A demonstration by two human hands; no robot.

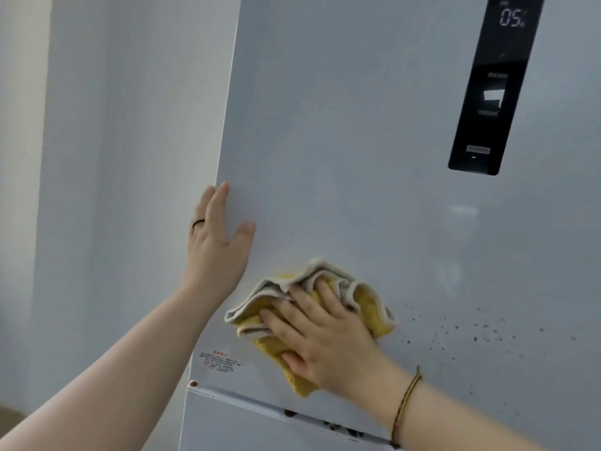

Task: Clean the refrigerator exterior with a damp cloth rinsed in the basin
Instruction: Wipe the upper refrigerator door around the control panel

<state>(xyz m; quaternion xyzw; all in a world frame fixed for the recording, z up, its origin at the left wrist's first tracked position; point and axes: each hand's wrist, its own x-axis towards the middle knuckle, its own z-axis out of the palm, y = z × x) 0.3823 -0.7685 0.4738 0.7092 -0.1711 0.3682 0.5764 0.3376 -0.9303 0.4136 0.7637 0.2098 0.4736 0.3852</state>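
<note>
Wiping is under way: the right hand (pixel 320 340) presses a crumpled yellow cloth (pixel 367 307), soft and grey-edged, flat against the fridge door (pixel 357 157) near its lower left corner, fingers spread over the folds. The left hand (pixel 216 245) lies open-palmed on the door's left edge, pinching nothing. The glossy door probably needs a rightward pass next, toward the dark specks (pixel 471 336).
</note>
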